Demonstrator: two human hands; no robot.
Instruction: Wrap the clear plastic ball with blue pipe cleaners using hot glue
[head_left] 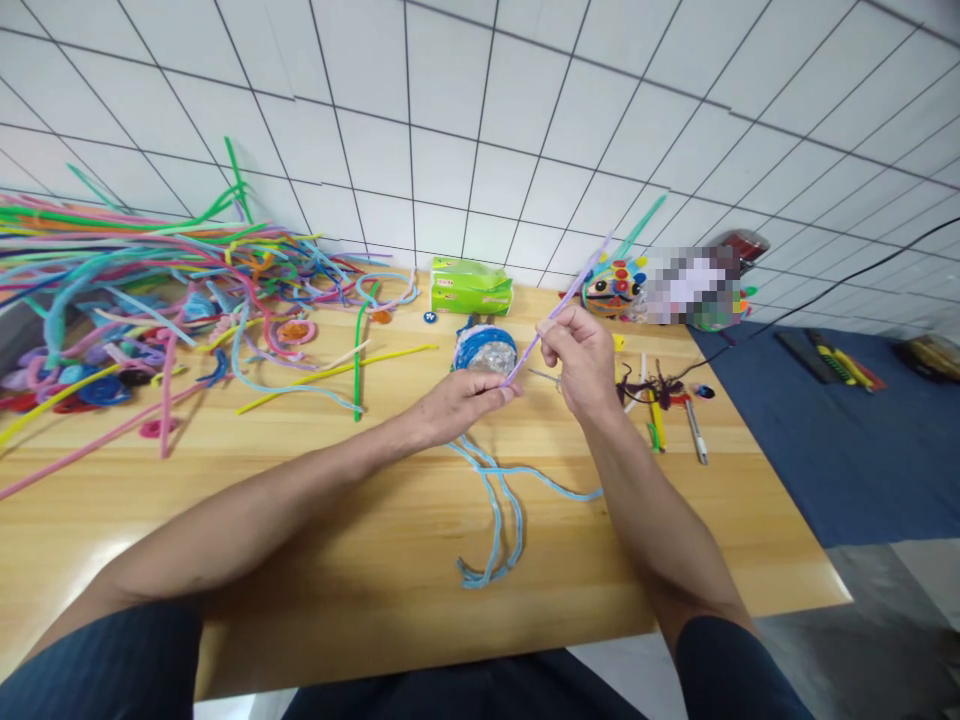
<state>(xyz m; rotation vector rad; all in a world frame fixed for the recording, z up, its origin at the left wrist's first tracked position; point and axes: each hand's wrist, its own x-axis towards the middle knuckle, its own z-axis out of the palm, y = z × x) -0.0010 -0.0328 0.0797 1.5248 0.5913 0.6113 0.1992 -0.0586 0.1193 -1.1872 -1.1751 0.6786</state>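
Observation:
A thin purple pipe cleaner [577, 281] slants up to the right between my two hands. Its lower end is pinched in my left hand [474, 398], thumb and fingers closed. My right hand [577, 355] grips it farther up, with fingers closed. Just behind my left hand is a round object [486, 350] wrapped in blue strands, with a silvery, bare-looking side; its lower edge is hidden. Light blue pipe cleaners [499, 500] lie bent on the table below my hands.
Many coloured pipe cleaners [150, 250] are heaped at the left. A green packet [471, 288] stands by the tiled wall. Right of my right hand lie a marker [696, 432] and dark strands. A decorated item [619, 285] sits behind, near the table's right edge.

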